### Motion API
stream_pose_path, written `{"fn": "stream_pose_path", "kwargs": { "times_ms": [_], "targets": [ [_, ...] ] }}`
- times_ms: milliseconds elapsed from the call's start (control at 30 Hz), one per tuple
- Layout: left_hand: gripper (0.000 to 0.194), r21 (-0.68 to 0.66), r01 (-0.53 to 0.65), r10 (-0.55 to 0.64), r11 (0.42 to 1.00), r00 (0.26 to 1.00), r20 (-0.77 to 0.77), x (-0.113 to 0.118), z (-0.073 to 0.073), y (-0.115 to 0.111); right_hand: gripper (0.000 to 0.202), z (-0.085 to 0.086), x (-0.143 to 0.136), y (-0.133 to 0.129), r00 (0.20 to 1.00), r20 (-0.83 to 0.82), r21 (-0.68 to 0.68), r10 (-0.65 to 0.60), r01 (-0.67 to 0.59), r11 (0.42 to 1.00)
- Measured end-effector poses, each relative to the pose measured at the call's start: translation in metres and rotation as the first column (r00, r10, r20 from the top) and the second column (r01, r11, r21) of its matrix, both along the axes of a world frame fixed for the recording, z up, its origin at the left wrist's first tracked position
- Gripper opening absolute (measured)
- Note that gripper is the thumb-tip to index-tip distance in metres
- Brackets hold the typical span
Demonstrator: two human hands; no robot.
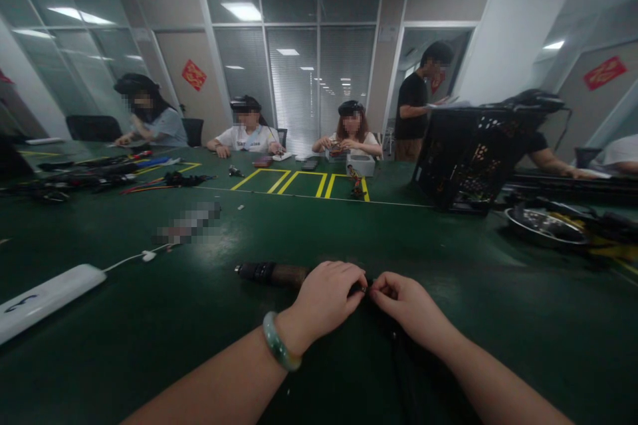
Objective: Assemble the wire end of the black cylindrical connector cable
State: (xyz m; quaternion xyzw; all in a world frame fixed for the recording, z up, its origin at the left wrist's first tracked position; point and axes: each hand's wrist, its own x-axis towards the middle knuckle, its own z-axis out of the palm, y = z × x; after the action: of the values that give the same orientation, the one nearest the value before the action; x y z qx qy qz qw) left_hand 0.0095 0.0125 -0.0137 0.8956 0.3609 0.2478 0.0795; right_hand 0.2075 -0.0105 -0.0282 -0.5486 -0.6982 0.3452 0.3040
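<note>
My left hand [326, 295], a green bangle [280, 340] at its wrist, is closed, its fingertips pinched around something small and dark. Facing it, my right hand [411, 305] is also closed, thumb and fingers pressed together on a small dark piece. The fingertips of both hands nearly meet, and they hide most of what lies between them. Beyond the left hand a dark cylindrical power screwdriver [272, 274] lies on the table, its tip pointing left and its rear end hidden. A dark strip or cable [399, 358] runs toward me below the hands, too dim to name.
On the green table [189, 325] a white power strip [54, 295] lies at left. Bundled cables [74, 176] are heaped at far left. A black computer case [456, 156] and a metal bowl [545, 226] stand at right. Several people sit or stand across the table.
</note>
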Motion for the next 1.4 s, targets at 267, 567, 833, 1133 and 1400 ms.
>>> {"fn": "stream_pose_path", "kwargs": {
  "times_ms": [267,567,833,1133,1400],
  "targets": [
    [0.011,-0.023,-0.032,0.033,0.999,0.999,0.008,-0.0003,0.0003,0.0007,0.014,0.0018,0.0008,-0.0010,1.000,0.012,-0.020,-0.003,0.003,1.000],
    [0.009,0.000,0.010,-0.010,1.000,1.000,0.009,-0.0009,0.0004,0.0002,0.017,0.0086,-0.0031,-0.0042,0.999,0.033,-0.052,0.002,-0.001,0.999],
    [0.013,-0.003,-0.034,0.034,0.999,0.999,-0.009,0.0002,-0.0014,0.0010,0.017,0.0038,-0.0053,-0.0016,0.999,0.049,0.016,-0.010,0.009,1.000],
    [0.010,0.015,-0.002,0.002,1.000,0.999,-0.033,-0.0009,0.0004,0.0020,0.016,0.0056,-0.0038,-0.0027,0.993,0.114,0.026,-0.027,0.025,0.999],
    [0.014,-0.001,-0.038,0.038,0.999,0.999,-0.031,-0.0003,0.0009,-0.0004,0.018,0.0078,-0.0051,-0.0040,0.993,0.113,0.001,-0.029,0.029,1.000]
  ]
}}
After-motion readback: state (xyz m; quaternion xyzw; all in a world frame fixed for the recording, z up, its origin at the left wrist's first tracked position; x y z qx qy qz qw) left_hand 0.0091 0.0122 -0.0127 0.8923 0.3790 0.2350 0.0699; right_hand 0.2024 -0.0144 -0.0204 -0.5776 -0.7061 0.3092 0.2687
